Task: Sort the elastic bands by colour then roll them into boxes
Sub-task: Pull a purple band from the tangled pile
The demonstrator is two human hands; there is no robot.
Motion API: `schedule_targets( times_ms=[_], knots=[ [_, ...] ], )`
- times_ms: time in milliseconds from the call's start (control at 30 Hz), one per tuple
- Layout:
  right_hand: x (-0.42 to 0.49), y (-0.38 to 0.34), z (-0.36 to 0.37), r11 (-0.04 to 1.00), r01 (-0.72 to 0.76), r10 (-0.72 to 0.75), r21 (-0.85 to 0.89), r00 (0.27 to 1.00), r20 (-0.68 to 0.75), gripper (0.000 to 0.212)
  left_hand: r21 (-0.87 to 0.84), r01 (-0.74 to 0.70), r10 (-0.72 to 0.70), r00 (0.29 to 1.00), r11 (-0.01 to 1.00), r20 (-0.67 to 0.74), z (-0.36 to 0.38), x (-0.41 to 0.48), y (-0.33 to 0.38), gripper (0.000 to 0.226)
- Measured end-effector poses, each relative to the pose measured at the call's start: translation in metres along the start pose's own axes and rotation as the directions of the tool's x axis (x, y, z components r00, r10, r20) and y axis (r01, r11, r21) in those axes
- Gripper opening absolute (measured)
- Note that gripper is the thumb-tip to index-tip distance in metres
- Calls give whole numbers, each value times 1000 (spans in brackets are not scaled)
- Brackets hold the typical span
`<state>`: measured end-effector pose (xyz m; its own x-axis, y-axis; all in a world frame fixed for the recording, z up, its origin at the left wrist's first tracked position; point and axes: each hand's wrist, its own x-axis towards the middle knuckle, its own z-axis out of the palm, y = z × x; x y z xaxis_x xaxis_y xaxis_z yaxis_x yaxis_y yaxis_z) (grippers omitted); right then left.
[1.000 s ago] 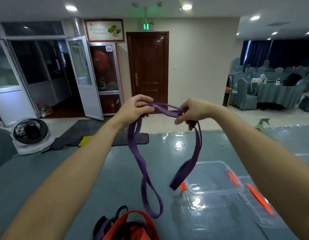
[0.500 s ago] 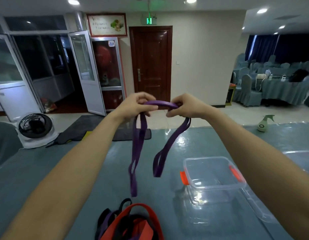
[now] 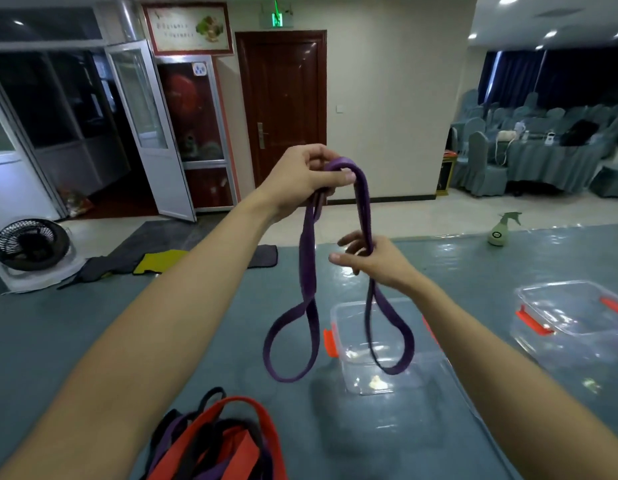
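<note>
Our left grip point(image 3: 307, 178) clutches the top fold of the purple band point(image 3: 307, 271); our right grip point(image 3: 373, 263), lower, curls round 1 strand above the clear box point(image 3: 349, 327).

Band pile point(image 3: 224, 441) cut off below; far box point(image 3: 574, 317) cut off right

The surface point(image 3: 93, 341) wears a glossy grey-blue cover. At its near edge lies a tangled heap of red, black and purple elastic bands point(image 3: 217, 441). Right of centre stands a clear plastic box point(image 3: 356, 362) with orange-red latches, a second clear box point(image 3: 574, 317) well apart to its right, and a pale green spray bottle point(image 3: 501, 230) at the far edge.
</note>
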<state>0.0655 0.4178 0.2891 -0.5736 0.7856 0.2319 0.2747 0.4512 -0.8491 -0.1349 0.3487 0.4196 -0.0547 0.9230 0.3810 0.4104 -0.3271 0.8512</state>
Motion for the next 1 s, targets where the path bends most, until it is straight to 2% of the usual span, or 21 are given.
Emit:
schedule_targets(
  times_ms=[100,200,267,367,500,600,700,767,867,933,1000],
  knots=[
    [-11,39,-6,996,-31,29,85,999,18,77,249,-65,50,997,966,67,39,14,15,59],
    [-21,68,-25,998,-57,54,20,992,110,80,320,-81,40,990,944,134,74,29,26,85],
    [-26,85,-38,998,-62,57,29,989,139,80,361,-86,31,988,929,154,97,40,34,81],
    [-30,99,-55,995,-47,28,88,979,203,66,395,-104,34,983,913,180,134,51,46,62],
    [-31,108,-69,985,-44,-2,166,963,268,62,461,-130,65,986,878,155,180,61,62,50],
    [-35,127,-79,982,-66,-1,175,935,355,42,511,-167,93,981,843,168,187,68,74,47],
    [-43,155,-95,977,-145,77,157,923,376,29,549,-190,90,975,814,202,175,68,81,44],
    [-43,167,-111,968,-196,129,156,924,360,21,545,-180,101,980,819,172,157,64,75,46],
    [-42,172,-147,962,-217,164,167,944,286,25,492,-75,59,997,867,48,129,53,41,53],
    [-41,167,-171,957,-202,160,208,966,204,25,386,23,-9,999,922,-37,115,32,-3,49],
    [-40,155,-193,958,-184,146,221,973,180,24,268,153,-145,988,951,-48,113,-2,-55,43]
  ],
)
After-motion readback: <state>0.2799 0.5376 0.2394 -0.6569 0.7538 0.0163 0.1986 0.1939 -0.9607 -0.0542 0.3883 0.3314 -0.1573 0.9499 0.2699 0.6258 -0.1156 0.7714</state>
